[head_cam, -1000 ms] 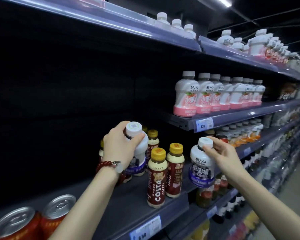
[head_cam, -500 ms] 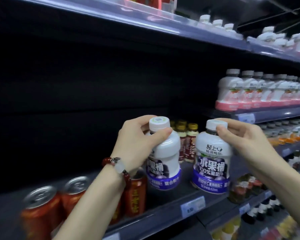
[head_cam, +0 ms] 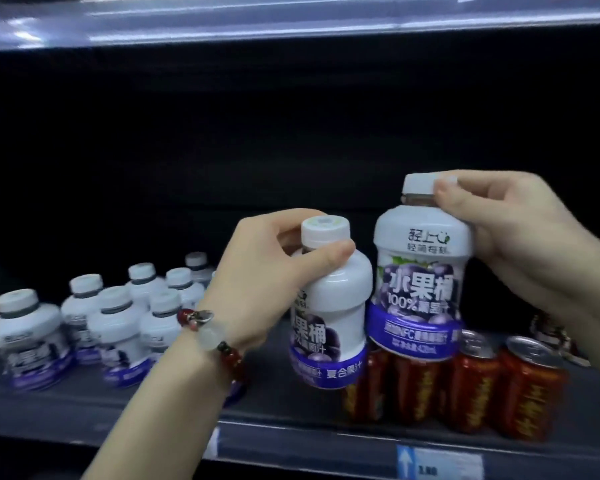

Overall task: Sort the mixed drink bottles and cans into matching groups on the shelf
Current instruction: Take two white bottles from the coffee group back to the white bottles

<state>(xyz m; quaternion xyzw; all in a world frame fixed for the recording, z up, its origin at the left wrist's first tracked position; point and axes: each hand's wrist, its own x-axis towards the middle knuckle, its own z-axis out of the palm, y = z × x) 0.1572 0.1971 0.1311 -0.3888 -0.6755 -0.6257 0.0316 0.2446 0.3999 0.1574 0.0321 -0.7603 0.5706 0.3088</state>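
Gripping each grape-juice bottle by neck and cap, the left hand (head_cam: 257, 275) holds one bottle (head_cam: 329, 320) and the right hand (head_cam: 513, 237) another (head_cam: 420, 289) above the red cans (head_cam: 471, 382), likely bound for the matching group (head_cam: 94, 320) at the shelf (head_cam: 291, 441) left.

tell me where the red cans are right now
In the head view, the red cans stand at the shelf's front right, beneath the two held purple-label bottles.
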